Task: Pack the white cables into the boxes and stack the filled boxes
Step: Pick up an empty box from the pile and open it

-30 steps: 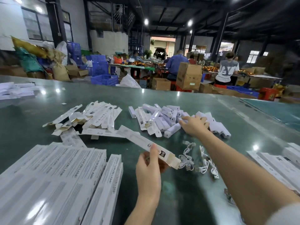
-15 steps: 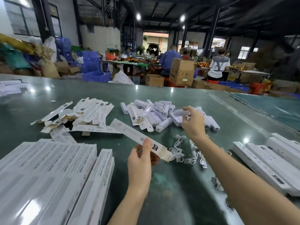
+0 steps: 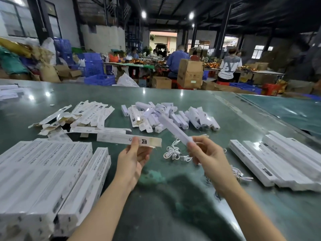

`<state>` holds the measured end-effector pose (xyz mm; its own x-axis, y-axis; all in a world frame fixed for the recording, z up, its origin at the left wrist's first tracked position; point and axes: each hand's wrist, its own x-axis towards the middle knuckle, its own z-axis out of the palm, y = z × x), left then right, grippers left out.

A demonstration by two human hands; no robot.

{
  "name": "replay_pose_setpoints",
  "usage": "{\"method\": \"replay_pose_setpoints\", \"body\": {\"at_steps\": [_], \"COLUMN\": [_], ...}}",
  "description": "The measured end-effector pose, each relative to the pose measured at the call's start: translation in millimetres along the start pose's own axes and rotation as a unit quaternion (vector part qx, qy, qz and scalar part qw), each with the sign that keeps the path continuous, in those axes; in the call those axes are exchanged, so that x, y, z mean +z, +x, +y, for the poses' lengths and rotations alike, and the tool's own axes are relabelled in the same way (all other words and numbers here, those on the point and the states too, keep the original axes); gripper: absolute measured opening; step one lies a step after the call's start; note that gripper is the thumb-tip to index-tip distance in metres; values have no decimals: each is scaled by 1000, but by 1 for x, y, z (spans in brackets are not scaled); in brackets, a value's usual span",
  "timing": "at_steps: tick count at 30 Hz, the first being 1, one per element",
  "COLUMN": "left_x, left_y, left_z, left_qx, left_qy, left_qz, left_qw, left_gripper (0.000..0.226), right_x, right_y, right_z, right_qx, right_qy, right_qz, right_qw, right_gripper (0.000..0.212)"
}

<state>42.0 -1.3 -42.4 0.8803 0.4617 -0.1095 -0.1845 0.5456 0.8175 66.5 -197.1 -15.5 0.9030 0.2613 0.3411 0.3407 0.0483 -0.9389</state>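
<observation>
Head view: left grip (image 3: pixel 132 159) pinching open-ended box (image 3: pixel 128 140), right grip (image 3: pixel 206 153) round white bar (image 3: pixel 173 127) (both above bare tabletop (image 3: pixel 173 197)).

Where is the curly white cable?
The white cable lies on the green table in the middle of the head view, between the left hand and the right hand, below the pile of small white pieces.

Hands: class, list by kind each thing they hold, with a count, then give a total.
box: 1, pinched in the left hand
white bar: 1, gripped by its end in the right hand
Total: 2
</observation>
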Motion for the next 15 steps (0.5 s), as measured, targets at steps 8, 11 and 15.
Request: {"method": "replay_pose_setpoints", "body": {"at_steps": [8, 11, 15], "left_x": [-1, -1, 0], "left_y": [4, 4, 3], "left_z": [0, 2, 2], "left_qx": [-10, -12, -15], "left_qy": [-10, -24, -28], "left_qz": [-4, 4, 13], "left_qw": [1000, 1000, 999], "left_gripper": [31, 30, 28], "right_x": [-3, -5, -6], "right_y": [3, 3, 3], "right_z": [18, 19, 20], "right_qx": [17, 5, -3], "right_qy": [-141, -140, -137], "right_qz": [-76, -74, -85], "right_qw": [987, 987, 987], "right_gripper": [6, 5, 4]}}
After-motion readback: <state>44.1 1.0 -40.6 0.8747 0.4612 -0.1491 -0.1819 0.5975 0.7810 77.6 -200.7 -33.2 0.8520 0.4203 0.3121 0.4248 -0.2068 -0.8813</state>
